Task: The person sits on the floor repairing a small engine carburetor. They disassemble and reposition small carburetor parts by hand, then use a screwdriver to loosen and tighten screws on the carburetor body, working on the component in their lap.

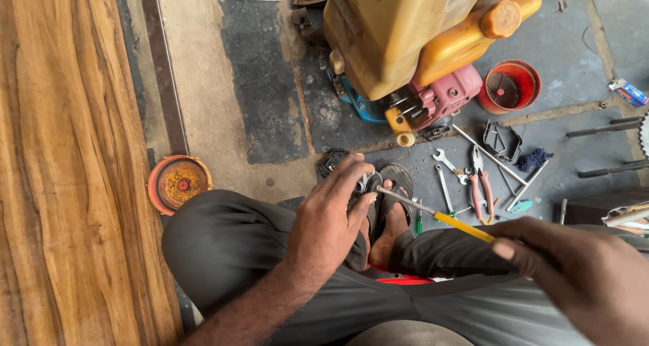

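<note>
While hands grip: small metal part (grimy), yellow-handled screwdriver.

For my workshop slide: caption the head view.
Left hand grips small metal part; right hand works it with yellow-handled screwdriver above scattered tools.

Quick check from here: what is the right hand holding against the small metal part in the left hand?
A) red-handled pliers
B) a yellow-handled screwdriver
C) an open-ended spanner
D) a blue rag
B: the right hand grips a yellow-handled screwdriver whose shaft runs up to the small metal part pinched in the left hand; the pliers and spanner lie on the floor.
</note>
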